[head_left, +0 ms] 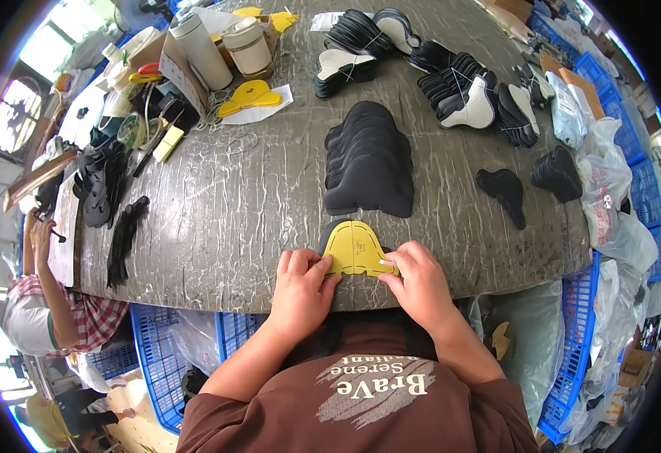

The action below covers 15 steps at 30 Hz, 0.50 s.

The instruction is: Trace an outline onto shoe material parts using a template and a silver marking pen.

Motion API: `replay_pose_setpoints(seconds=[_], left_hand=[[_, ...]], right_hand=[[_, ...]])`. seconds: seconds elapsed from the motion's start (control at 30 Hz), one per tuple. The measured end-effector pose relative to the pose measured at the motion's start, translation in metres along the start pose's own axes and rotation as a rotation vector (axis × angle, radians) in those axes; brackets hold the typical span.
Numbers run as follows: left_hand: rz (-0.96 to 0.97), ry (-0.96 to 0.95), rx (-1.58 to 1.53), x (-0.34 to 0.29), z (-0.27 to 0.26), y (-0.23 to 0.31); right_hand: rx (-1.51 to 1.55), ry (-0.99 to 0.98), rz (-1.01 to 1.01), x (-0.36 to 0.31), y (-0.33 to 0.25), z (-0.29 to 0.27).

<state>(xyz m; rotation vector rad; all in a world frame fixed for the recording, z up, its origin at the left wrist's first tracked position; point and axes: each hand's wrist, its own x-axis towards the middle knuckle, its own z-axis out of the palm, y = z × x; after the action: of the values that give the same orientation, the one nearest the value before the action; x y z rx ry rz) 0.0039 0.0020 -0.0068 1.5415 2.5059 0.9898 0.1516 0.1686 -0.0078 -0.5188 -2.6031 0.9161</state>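
Observation:
A yellow shoe-part template [355, 248] with slots cut along its curved edge lies over a black foam piece [329, 229] near the table's front edge. My left hand [299, 293] pinches the template's lower left corner between thumb and fingers. At the lower right corner, my right hand [421, 285] grips it the same way; a small white spot shows by its fingertips, too small to name. Just beyond the template lies a fanned stack of black foam pieces [370, 162] of similar outline.
Tied black and white bundles [459, 87] lie at the back and right. Loose black pieces [504, 192] rest on the right. A bottle [200, 51], a jar [247, 47] and another yellow template [251, 97] stand back left. Blue crates [160, 362] flank me; a co-worker [51, 309] is at left.

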Motion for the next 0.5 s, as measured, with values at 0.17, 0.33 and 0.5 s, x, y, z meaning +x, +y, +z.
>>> replay_pose_setpoints(seconds=[0.17,0.33,0.5], left_hand=[[0.0,-0.017,0.027,-0.003,-0.003,-0.001],[0.014,-0.063,0.008,-0.014,-0.01,-0.001],[0.016,-0.069,-0.005,-0.017,-0.008,0.0]], right_hand=[[-0.036,-0.025,0.0,-0.002,-0.003,-0.003],[-0.065,-0.077,-0.026,-0.007,-0.009,-0.008],[-0.034,-0.02,-0.066,-0.008,-0.007,-0.005]])
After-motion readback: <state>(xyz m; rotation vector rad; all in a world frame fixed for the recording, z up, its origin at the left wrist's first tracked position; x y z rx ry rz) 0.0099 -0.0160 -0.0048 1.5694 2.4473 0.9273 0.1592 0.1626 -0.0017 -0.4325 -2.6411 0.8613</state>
